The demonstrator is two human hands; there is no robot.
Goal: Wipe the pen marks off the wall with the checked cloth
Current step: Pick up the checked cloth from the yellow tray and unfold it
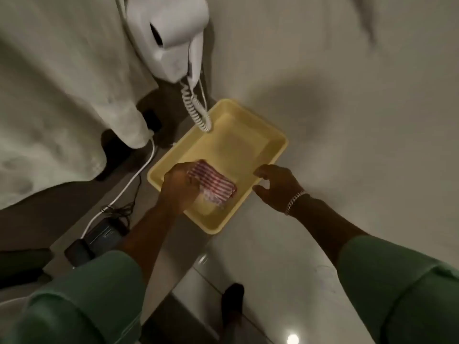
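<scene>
A folded red-and-white checked cloth [213,183] lies in a yellow tray [263,135] below me. My left hand [179,184] is closed on the cloth's left end inside the tray. To the right, my right hand [278,186] hovers at the tray's right rim with fingers apart and nothing in it; a silver bracelet sits on that wrist. The pale wall [347,83] fills the right side of the view. I see no pen marks on it from this angle.
A white wall-mounted hair dryer [171,33] with a coiled cord [196,108] hangs just above the tray's far corner. A white cloth-covered surface [62,108] stands at the left. Cables and a dark power adapter [104,234] lie on the floor below.
</scene>
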